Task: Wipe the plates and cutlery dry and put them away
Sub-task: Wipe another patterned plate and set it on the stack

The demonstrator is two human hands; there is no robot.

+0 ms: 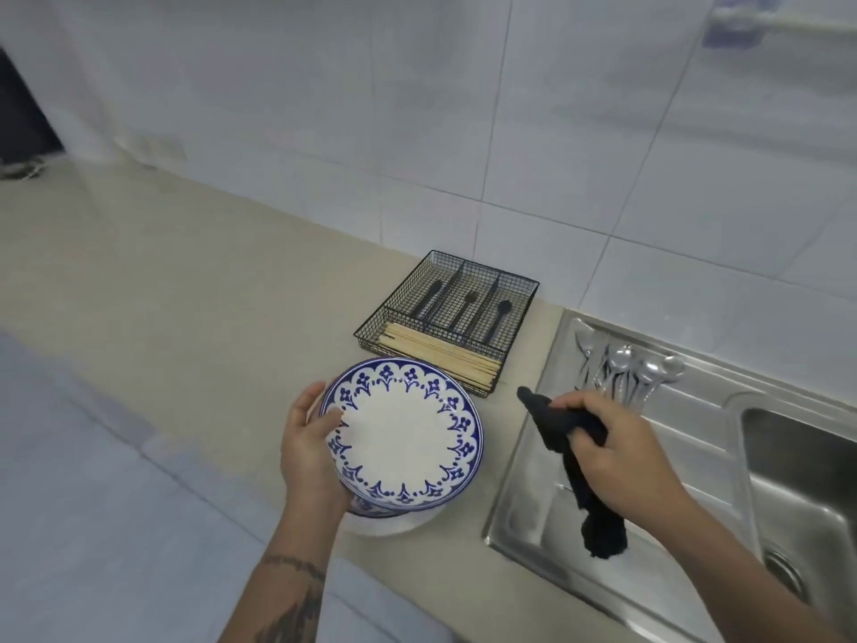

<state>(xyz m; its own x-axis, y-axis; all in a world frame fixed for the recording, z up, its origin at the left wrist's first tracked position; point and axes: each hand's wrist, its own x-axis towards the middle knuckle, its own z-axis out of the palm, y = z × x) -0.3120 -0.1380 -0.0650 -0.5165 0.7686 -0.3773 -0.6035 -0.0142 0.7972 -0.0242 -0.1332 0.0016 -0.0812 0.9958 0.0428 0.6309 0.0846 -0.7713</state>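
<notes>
- The left hand (311, 450) is gripping the blue-and-white plate (402, 433) by its left rim, thumb curled over the patterned border and fingers wrapped underneath.
- The plate is sitting face up, tilted slightly, directly above more plates (385, 519) stacked on the counter (195, 308); a second blue rim and a plain white one are peeking out beneath it.
- The right hand (612, 445) is hovering just to the right of the plate, fingers closed tight around a dark cloth (582, 461).
- One end of the cloth is poking out towards the plate, and the rest is hanging down below the hand over the steel draining board (528, 484).
- The cloth is not touching the plate; a strip of counter and draining board is showing between them.
- Behind the plate, a black wire cutlery tray (447, 317) is sitting on the counter against the tiled wall (463, 132).
- Inside it, dark-handled cutlery (468, 304) is lying in the long compartments, and pale wooden chopsticks (445, 352) are filling the section nearest the plate.
- To the right of the plate, beyond the right hand, a cluster of silver spoons and forks (626, 364) is lying on the draining board.
- Farther right of the plate, the sink basin (807, 494) is opening up at the frame's edge.
</notes>
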